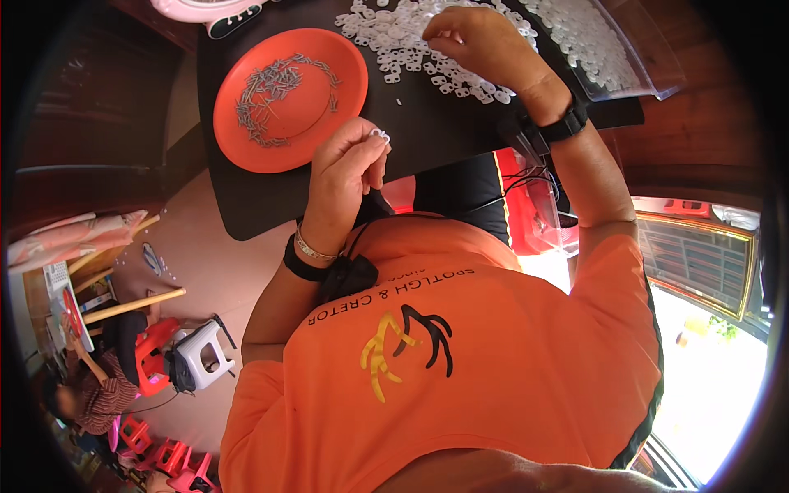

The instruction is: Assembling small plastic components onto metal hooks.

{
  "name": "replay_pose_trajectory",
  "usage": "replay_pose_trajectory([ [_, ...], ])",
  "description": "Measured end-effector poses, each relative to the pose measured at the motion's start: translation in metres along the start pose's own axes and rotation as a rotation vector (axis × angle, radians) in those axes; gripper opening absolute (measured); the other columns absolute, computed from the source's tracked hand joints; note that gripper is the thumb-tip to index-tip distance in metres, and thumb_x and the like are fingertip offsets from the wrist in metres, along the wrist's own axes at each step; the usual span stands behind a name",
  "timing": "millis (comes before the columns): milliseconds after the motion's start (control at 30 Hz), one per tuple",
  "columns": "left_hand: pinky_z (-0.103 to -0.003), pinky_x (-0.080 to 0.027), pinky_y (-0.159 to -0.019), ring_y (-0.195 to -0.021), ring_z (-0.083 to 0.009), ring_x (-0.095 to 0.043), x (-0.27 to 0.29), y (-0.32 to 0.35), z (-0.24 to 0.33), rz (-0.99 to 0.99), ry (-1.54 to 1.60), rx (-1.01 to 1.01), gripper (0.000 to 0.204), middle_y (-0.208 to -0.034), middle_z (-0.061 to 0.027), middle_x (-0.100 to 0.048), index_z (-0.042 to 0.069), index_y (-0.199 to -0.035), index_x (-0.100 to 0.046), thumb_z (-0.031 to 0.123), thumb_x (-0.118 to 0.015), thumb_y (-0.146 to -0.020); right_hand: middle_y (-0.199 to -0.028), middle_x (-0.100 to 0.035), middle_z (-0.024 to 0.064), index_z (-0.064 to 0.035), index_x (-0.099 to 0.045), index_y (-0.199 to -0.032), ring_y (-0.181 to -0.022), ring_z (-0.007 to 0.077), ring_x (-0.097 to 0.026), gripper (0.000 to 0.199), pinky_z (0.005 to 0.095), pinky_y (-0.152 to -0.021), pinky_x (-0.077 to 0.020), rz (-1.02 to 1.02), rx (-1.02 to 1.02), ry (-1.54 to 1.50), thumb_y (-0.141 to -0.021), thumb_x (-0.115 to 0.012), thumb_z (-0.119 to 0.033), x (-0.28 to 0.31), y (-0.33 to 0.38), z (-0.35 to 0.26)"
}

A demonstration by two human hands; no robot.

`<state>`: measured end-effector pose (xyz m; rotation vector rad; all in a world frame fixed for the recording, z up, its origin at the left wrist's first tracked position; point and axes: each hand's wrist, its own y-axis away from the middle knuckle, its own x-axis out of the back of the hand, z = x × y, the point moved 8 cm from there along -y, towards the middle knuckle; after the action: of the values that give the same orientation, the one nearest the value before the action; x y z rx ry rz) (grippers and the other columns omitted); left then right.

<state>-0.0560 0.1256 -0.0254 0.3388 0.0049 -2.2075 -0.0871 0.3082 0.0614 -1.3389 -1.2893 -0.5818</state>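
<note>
My left hand (pixel 347 168) is closed near the table's front edge, just right of the orange plate. Between its thumb and fingertips it pinches a small white plastic clip (pixel 379 135). Grey nails (pixel 275 82) lie loosely in the orange plate (pixel 330 131), mostly toward its far and left sides. Farther off, my right hand (pixel 481 48) hangs over a spread pile of small white plastic clips (pixel 403 41). Its fingers are curled toward the thumb; whatever they hold, if anything, cannot be made out.
A clear plastic bin (pixel 649 78) full of white pieces stands at the far right of the black table (pixel 427 140). One tiny white bit (pixel 399 102) lies near the pile. Stools (pixel 201 357) and a seated person (pixel 103 386) are at the lower left.
</note>
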Motion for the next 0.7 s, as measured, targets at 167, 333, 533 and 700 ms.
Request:
replay_pose_trajectory([
  [167,-0.020,-0.027,-0.045,-0.049,-0.0046,-0.040,0.006,0.004,0.000,-0.007,0.042,0.006,0.017,-0.057,0.0020,-0.047,0.004,-0.076,-0.053,0.016,-0.051,-0.089,-0.081,-0.062,0.0090,-0.0058,-0.065,-0.089,-0.073,0.0295,-0.062,0.014,0.0390,-0.064,-0.0497,-0.098,0.180,0.094,-0.081,-0.059,-0.015,-0.028,-0.015,-0.022],
  [333,-0.020,-0.029,-0.047,-0.050,-0.0054,-0.041,0.011,0.011,0.002,-0.006,0.073,0.014,0.015,-0.059,0.0012,-0.047,0.003,-0.077,-0.053,0.014,-0.051,-0.088,-0.081,-0.063,0.0161,-0.0044,-0.066,-0.083,-0.077,0.0349,-0.061,0.014,0.0418,-0.068,-0.0495,0.103,0.471,0.080,-0.078,-0.061,-0.016,-0.014,-0.034,-0.081],
  [533,-0.020,-0.030,-0.048,-0.051,-0.0065,-0.043,0.014,0.016,0.002,-0.035,0.062,-0.025,0.016,-0.061,0.0002,-0.049,0.003,-0.078,-0.054,0.014,-0.048,-0.088,-0.079,-0.062,0.0177,-0.0052,-0.066,-0.081,-0.075,0.0360,-0.061,0.017,0.0436,-0.066,-0.0495,-0.166,0.344,-0.108,-0.073,-0.064,-0.020,-0.067,-0.076,-0.095],
  [700,-0.020,-0.033,-0.049,-0.052,-0.0055,-0.043,0.022,0.021,0.003,-0.023,0.111,-0.021,0.014,-0.061,0.0011,-0.048,0.001,-0.077,-0.054,0.010,-0.052,-0.086,-0.070,-0.061,0.0196,-0.0031,-0.064,-0.075,-0.071,0.0361,-0.061,0.019,0.0424,-0.061,-0.0498,-0.228,0.298,0.118,-0.072,-0.064,-0.022,-0.100,-0.096,-0.099],
])
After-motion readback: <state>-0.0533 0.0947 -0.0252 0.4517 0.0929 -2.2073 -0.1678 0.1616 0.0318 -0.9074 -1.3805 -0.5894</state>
